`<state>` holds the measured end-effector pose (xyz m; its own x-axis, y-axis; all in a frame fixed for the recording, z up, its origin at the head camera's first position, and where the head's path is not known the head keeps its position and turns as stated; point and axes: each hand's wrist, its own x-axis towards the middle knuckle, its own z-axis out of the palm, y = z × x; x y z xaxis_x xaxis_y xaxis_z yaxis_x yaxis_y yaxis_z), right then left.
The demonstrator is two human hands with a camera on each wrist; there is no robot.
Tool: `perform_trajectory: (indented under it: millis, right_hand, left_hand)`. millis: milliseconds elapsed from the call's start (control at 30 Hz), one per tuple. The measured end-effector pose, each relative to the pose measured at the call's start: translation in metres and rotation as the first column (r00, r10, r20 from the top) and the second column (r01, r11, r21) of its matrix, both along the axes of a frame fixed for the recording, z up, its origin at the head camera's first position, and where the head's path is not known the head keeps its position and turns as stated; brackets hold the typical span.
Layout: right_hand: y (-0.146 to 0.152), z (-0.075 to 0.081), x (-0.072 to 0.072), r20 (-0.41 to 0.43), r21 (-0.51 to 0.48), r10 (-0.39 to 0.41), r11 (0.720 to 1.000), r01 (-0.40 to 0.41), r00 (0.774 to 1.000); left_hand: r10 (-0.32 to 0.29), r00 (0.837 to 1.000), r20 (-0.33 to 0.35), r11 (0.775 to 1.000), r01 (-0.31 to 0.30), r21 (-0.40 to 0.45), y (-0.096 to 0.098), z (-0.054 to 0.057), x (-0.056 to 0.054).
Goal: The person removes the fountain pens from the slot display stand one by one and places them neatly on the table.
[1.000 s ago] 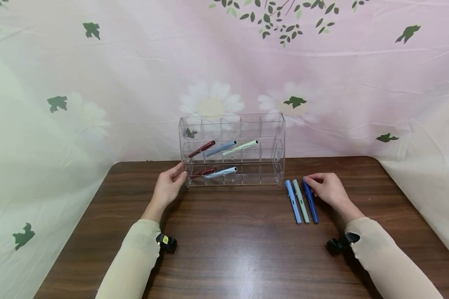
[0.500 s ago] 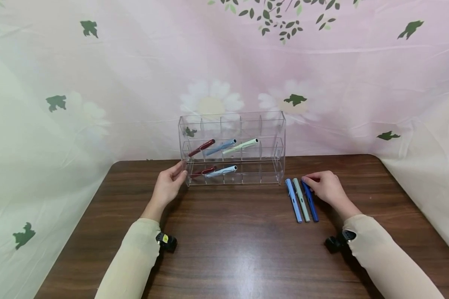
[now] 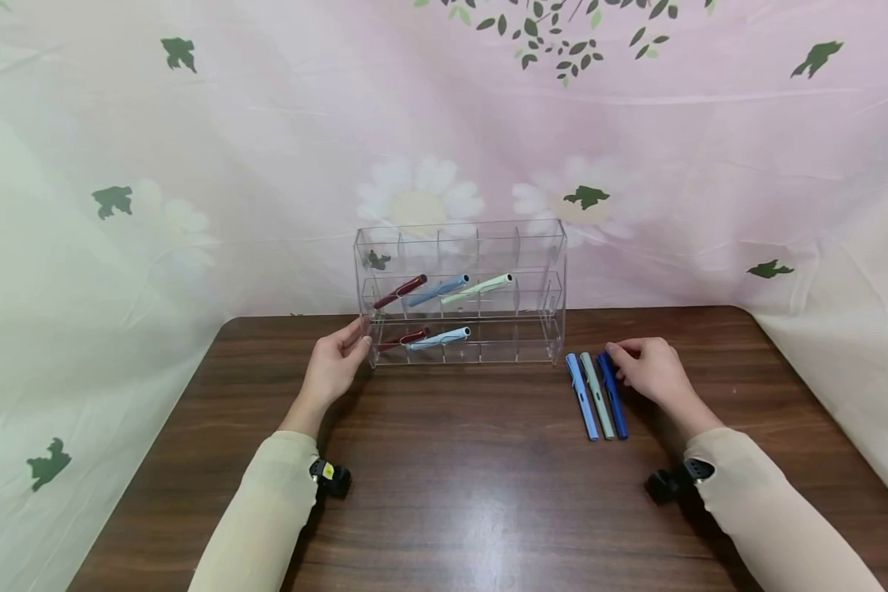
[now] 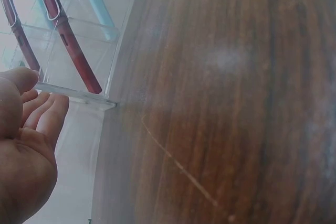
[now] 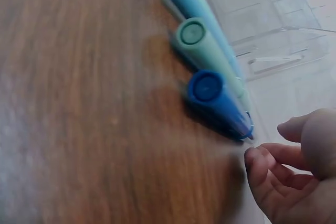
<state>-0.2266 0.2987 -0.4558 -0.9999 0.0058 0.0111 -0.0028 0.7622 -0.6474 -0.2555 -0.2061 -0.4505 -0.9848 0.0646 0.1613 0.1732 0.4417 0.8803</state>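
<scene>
My left hand grips the left side of a clear acrylic pen rack, thumb on one face and fingers on the other in the left wrist view. Across the table, my right hand hovers by the cap end of a dark blue pen. Its thumb and fingers are apart and hold nothing in the right wrist view. Left of that pen lie a sage green pen and a light blue pen, side by side and nearly parallel.
The rack's middle tier carries a dark red pen, a blue pen and a pale green pen. Lower down lean another dark red pen and a pale blue pen. A patterned cloth hangs behind the wooden table.
My right fingers have come off the dark blue pen's cap and moved slightly right. That pen's lower end has shifted slightly toward the green one. My left hand stays on the rack.
</scene>
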Motion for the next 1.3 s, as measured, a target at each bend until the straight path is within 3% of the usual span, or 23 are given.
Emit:
perform_trajectory:
  millis: [333,633,1300]
  right_hand:
    - [0.002,0.012,0.011,-0.116,-0.162,-0.051,0.986,0.032,0.992]
    - [0.0,0.017,0.015,-0.176,-0.236,-0.1,0.97,0.056,0.979]
    - [-0.023,0.039,0.019,-0.328,-0.395,-0.035,0.913,-0.103,0.944]
  left_hand:
    - [0.002,1.0,0.018,1.0,-0.002,0.007,0.001,0.0,0.0]
    - [-0.005,1.0,0.02,0.999,0.005,0.034,0.001,0.001,0.0]
    - [-0.005,1.0,0.019,1.0,0.005,0.02,0.002,0.002,0.002]
